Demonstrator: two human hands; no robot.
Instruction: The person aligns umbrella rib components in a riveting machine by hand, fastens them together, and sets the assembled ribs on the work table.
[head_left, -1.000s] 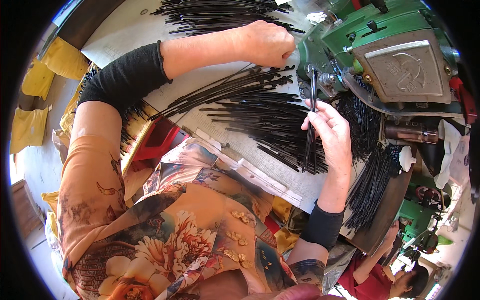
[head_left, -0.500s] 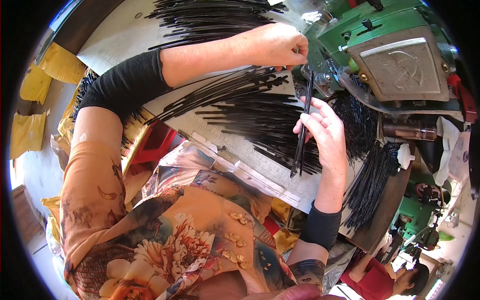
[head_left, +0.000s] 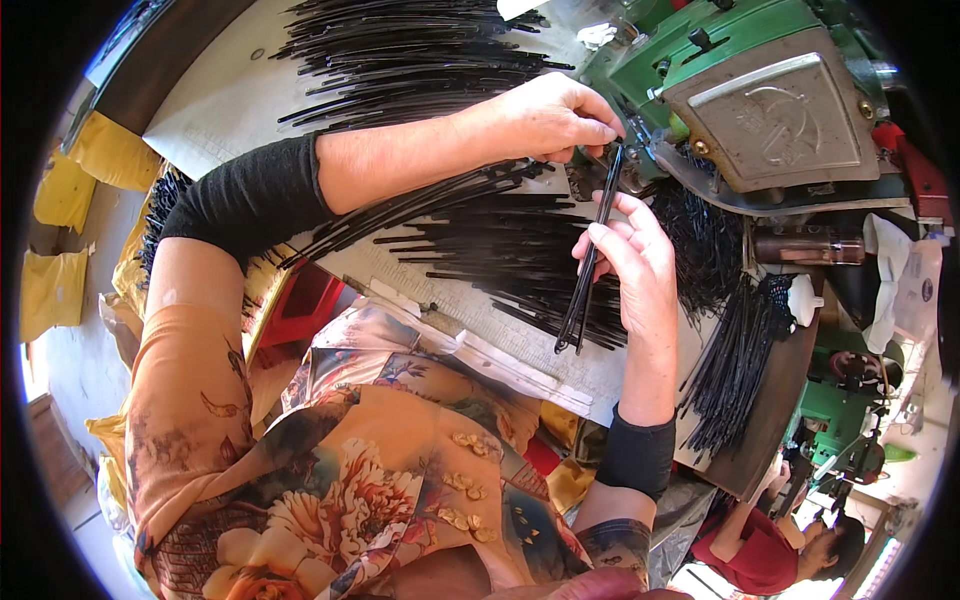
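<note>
In my right hand (head_left: 640,255) is a small bundle of thin black rods (head_left: 583,285), gripped between thumb and fingers and slanting down to the left. My left hand (head_left: 568,115) reaches across from the left, thumb and forefinger pinched at the bundle's upper end, in front of the green machine (head_left: 690,80). How many rods are in the bundle is hard to tell. Beneath my right hand, a pile of similar black rods (head_left: 500,240) lies on the pale worktable (head_left: 215,100). Another bunch of rods (head_left: 430,200) runs under my left forearm.
A large heap of black rods (head_left: 400,60) covers the far part of the table. More rods with dark, tangled ends (head_left: 735,360) hang near the right edge. A red stool (head_left: 300,305) is below the table. At lower right, a person in red (head_left: 750,550) sits by another green machine (head_left: 835,420).
My left hand has come down from above the bundle to pinch its upper end. My right hand still holds the rods, now tilted a little more. The whole view has shifted slightly.
</note>
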